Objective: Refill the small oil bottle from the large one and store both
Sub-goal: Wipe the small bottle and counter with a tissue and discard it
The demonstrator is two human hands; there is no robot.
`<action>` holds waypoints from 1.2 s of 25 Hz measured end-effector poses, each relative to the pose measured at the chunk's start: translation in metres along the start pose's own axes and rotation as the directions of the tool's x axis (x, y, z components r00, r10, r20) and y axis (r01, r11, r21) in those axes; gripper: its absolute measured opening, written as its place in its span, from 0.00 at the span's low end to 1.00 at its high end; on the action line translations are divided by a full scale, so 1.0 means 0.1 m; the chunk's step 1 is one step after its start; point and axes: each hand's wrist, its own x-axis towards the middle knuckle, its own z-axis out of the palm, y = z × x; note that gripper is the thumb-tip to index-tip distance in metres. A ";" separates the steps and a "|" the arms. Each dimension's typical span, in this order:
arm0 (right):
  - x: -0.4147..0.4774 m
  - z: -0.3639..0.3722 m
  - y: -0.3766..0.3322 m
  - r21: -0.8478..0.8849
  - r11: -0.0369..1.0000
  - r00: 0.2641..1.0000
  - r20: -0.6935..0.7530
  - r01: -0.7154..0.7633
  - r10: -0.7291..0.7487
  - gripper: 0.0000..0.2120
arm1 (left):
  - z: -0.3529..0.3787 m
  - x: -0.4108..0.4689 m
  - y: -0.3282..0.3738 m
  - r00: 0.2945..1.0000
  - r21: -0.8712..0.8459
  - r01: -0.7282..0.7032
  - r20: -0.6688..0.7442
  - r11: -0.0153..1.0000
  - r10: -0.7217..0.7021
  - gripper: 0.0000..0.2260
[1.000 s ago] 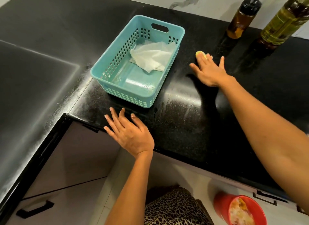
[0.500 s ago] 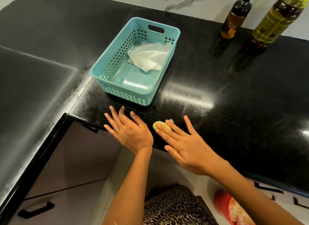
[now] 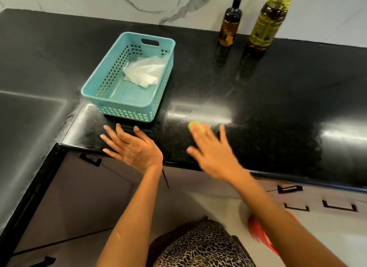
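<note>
Small amber oil bottle (image 3: 228,28) with a black pump cap was held by neither hand. The right hand (image 3: 212,155), blurred, was laid flat with its fingers straight and spread. A small yellow-green sponge (image 3: 195,127) was pressed under its fingertips onto the black speckled stone countertop (image 3: 278,107), and nothing was gripped. The left hand (image 3: 133,147) was rested open and flat at the counter's front edge, with nothing held.

Just beyond the left hand stood a teal perforated plastic basket (image 3: 127,111), and a crumpled white paper tissue (image 3: 145,72) was seen in its far end. At the back of the counter, against the white veined wall and well apart from both hands, the small bottle was set upright. The large clear plastic bottle of yellow oil (image 3: 265,28) was set just to its right, also upright. Whether the large bottle was capped could not be told.

Wiping was judged to be the step in hand, with both bottles not yet stored. If oil had been picked up on the fingers from the sponge, a bottle could be let slip when lifted. A wide, fast sweep toward the wall could also topple the small bottle.
</note>
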 end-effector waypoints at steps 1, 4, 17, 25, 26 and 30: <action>-0.23 0.03 -0.13 -0.015 0.996 0.996 0.000 0.084 -0.084 0.34 | -0.02 0.00 0.01 1.000 -0.003 -0.016 0.007 1.000 0.016 0.21; -0.63 0.06 0.18 -0.039 0.999 0.996 -0.085 0.015 -0.018 0.34 | -0.09 -0.07 0.01 0.985 0.006 -0.168 0.024 0.986 0.168 0.20; -1.31 -0.10 0.91 0.436 0.646 0.598 -0.264 -0.626 0.757 0.09 | -0.12 -1.28 0.50 0.501 -0.292 -0.709 0.431 0.641 0.750 0.18; -2.00 -0.19 1.11 0.861 0.324 0.430 -0.140 -0.392 0.892 0.09 | -0.25 -2.44 1.06 -0.193 -0.761 -0.580 0.474 0.289 0.859 0.18; -2.16 -0.16 1.19 0.917 0.205 0.384 -0.063 -0.342 0.921 0.10 | -0.28 -2.61 1.12 -0.238 -0.782 -0.528 0.511 0.331 0.826 0.17; -2.81 0.01 1.57 0.972 -0.181 0.263 0.216 -0.150 0.940 0.12 | -0.18 -3.29 1.26 -0.310 -0.727 -0.434 0.675 0.532 0.670 0.12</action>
